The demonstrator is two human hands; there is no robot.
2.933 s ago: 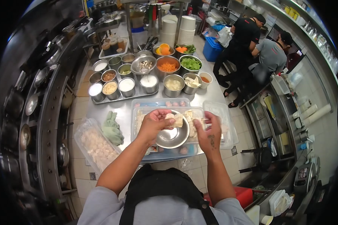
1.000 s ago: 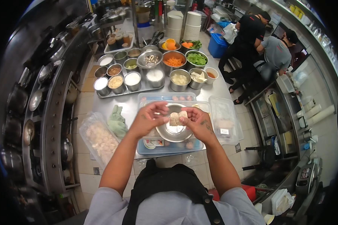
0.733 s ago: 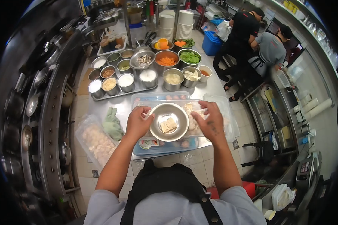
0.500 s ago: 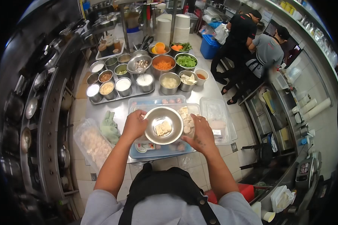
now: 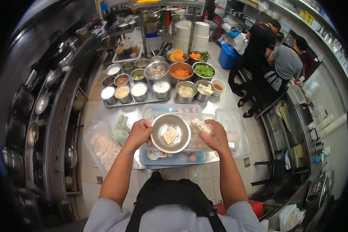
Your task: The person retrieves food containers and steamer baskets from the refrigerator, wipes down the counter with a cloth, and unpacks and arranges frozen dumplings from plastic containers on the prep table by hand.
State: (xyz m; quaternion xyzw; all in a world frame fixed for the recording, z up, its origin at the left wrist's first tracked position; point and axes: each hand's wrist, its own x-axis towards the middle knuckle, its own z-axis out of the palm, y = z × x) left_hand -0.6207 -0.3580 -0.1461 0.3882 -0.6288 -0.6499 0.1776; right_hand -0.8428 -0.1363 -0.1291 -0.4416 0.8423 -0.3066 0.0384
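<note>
A round steel bowl (image 5: 184, 141) with a few pale pieces (image 5: 170, 135) in its bottom is tilted toward the camera above the plastic containers. My left hand (image 5: 142, 133) pinches the bowl's left rim. To the right of the bowl, my right hand (image 5: 217, 137) has its fingers closed round a pale piece (image 5: 201, 126), over a clear container (image 5: 197, 146) of similar pieces. Below lies a blue-tinted container (image 5: 174, 159) with a label and round items inside.
A bag of pale pieces (image 5: 102, 145) and a green cloth (image 5: 121, 130) lie at the left. Behind stand steel pots of ingredients, such as shredded carrot (image 5: 181, 72) and leafy greens (image 5: 204, 71). A lidded container (image 5: 229, 116) is at the right. Two people stand at the back right.
The pale pieces once between my hands now lie in the bowl. My left hand has taken the bowl's rim, and my right hand has moved right and closed on another piece.
</note>
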